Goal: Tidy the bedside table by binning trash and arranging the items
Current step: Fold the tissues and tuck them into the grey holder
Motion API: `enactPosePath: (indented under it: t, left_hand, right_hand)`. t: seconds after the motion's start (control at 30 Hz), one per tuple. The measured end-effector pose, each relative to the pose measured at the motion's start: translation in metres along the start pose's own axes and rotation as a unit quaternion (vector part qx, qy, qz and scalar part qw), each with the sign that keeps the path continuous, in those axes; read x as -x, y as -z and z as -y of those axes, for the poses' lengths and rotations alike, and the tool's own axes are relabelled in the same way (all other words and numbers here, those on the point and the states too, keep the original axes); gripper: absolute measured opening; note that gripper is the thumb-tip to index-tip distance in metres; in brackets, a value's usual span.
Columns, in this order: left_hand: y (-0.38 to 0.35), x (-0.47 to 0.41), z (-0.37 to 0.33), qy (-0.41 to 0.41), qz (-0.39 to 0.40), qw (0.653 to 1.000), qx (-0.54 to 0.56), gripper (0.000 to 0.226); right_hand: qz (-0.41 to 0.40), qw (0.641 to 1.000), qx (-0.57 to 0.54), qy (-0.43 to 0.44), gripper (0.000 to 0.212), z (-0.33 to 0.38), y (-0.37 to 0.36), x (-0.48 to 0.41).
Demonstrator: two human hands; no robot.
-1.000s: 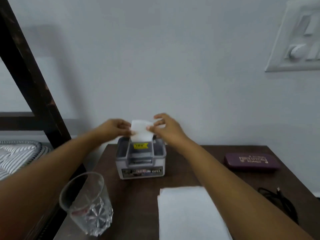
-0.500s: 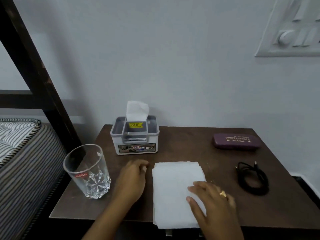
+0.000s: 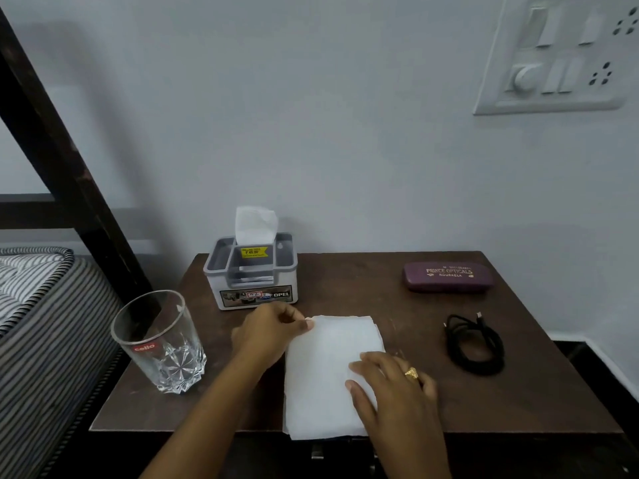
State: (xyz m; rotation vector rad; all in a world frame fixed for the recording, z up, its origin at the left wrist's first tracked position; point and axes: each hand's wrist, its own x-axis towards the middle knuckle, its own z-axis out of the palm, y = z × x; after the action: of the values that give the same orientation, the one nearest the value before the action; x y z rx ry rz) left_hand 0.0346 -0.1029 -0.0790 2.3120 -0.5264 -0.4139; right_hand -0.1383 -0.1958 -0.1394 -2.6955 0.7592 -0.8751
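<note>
A dark wooden bench (image 3: 397, 299) holds a white paper stack (image 3: 325, 371) at the middle of its front edge, the near end overhanging. The left hand (image 3: 269, 326) pinches the stack's far-left corner, fingers curled together on it and partly hidden behind the knuckles. The right hand (image 3: 390, 382) lies flat on the stack's right side, fingers straight and apart, covering that edge. A glass (image 3: 159, 340) stands near the front-left corner, a tissue holder (image 3: 252, 274) at the back-left. A spectacle case (image 3: 447, 276) lies at the back-right, with a cable (image 3: 473, 344) coiled by the right edge.
</note>
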Motion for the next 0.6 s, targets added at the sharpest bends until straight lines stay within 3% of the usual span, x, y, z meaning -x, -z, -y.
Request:
enactPosePath:
  t: [0.1,0.2,0.3,0.4,0.47,0.53,0.6]
  left_hand:
    - [0.001,0.018,-0.005,-0.086,-0.065,0.994,-0.018,0.015]
    - [-0.002,0.038,-0.001,-0.222,-0.106,0.969,-0.037,0.026]
    - [-0.010,0.057,0.010,-0.311,-0.088,0.943,-0.074,0.038]
    - [-0.014,0.069,0.022,-0.345,-0.069,0.933,-0.072,0.040]
    - [-0.015,0.070,0.029,-0.365,-0.075,0.925,-0.075,0.037]
    - [-0.016,0.069,0.032,-0.394,-0.097,0.909,-0.100,0.033]
    - [-0.017,0.069,0.032,-0.422,-0.121,0.892,-0.103,0.030]
  right_hand:
    - [0.014,1.000,-0.003,-0.005,0.026,0.001,0.002,0.000]
    - [0.038,0.999,0.002,-0.011,0.028,0.003,0.004,0.000]
    - [0.060,0.998,0.008,-0.019,0.028,0.006,0.007,-0.002]
    - [0.048,0.999,0.009,-0.023,0.024,0.007,0.007,0.000]
    - [0.014,0.998,-0.016,-0.051,0.039,0.007,0.007,0.002]
    - [-0.023,0.997,-0.009,-0.070,0.070,0.006,0.008,0.002]
    - [-0.057,0.997,0.036,-0.024,0.084,0.010,0.015,-0.001]
